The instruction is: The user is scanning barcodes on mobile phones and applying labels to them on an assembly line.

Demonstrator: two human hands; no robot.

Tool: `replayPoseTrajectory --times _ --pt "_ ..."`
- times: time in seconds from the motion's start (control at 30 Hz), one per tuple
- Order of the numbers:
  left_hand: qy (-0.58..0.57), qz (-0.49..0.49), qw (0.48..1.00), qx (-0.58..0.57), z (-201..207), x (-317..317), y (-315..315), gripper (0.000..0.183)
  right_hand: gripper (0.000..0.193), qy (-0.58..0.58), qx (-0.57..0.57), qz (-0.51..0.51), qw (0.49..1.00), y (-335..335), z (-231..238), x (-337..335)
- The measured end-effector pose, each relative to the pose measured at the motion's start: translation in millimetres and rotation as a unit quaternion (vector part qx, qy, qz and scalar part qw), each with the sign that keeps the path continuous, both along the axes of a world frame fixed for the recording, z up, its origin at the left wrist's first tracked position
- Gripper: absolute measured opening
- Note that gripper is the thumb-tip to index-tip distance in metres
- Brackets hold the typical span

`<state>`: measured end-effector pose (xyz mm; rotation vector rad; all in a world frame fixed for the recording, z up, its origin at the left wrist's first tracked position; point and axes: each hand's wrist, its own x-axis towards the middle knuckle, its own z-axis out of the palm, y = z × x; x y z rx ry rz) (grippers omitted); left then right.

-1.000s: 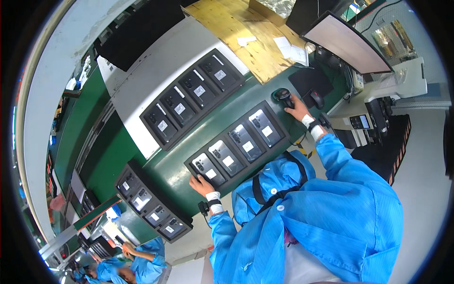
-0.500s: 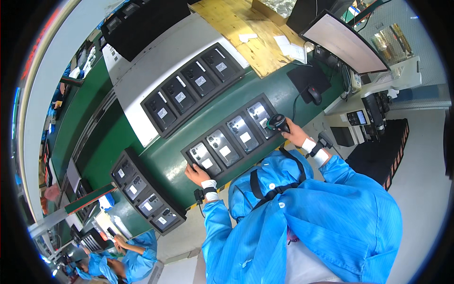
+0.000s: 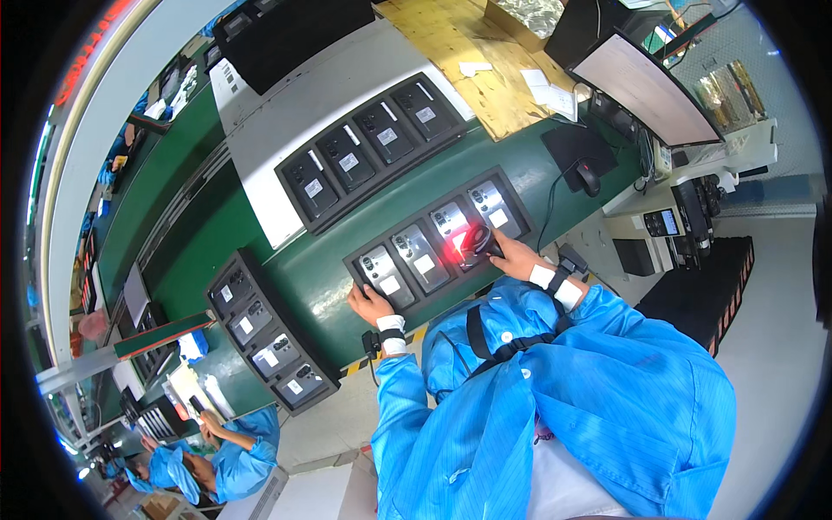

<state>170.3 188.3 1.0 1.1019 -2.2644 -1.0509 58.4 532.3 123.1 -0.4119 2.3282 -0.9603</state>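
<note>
Across the green workbench (image 3: 312, 299) we go, and there's the near black tray (image 3: 422, 302), slanting up to the right, four silver-backed phones in a row. The left hand (image 3: 370, 305) touches its left end; whether those fingers pinch the edge, I can't tell. The right hand (image 3: 517, 257) is wrapped round a black handheld scanner (image 3: 479, 243), and here's the line that counts: the third phone from the left (image 3: 445, 220) sits in the tray, left of that nearer hand and slightly beyond, long axis running upper left to lower right, red glow (image 3: 457, 246) on its lower part!
</note>
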Motion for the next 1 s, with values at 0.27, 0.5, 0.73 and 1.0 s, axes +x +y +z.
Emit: replayPoseTrajectory --times 0.27,0.5,0.73,1.0 --pt "0.007 0.011 0.999 0.043 -1.7 -4.7 22.7 0.036 0.078 -0.044 -0.009 0.062 0.997 -30.3 9.2 1.8" --pt "-0.020 0.017 0.999 0.047 5.1 -11.8 37.7 0.035 0.077 -0.077 0.047 0.069 0.993 -61.7 17.2 -0.3" --pt "-0.032 -0.027 0.995 0.085 7.1 -17.3 46.6 0.041 0.077 -0.047 0.003 0.142 0.989 -95.1 18.7 5.0" --pt "-0.033 -0.088 0.990 0.103 12.4 -13.5 37.0 0.044 0.070 -0.054 0.033 0.144 0.988 -110.1 3.1 -3.0"
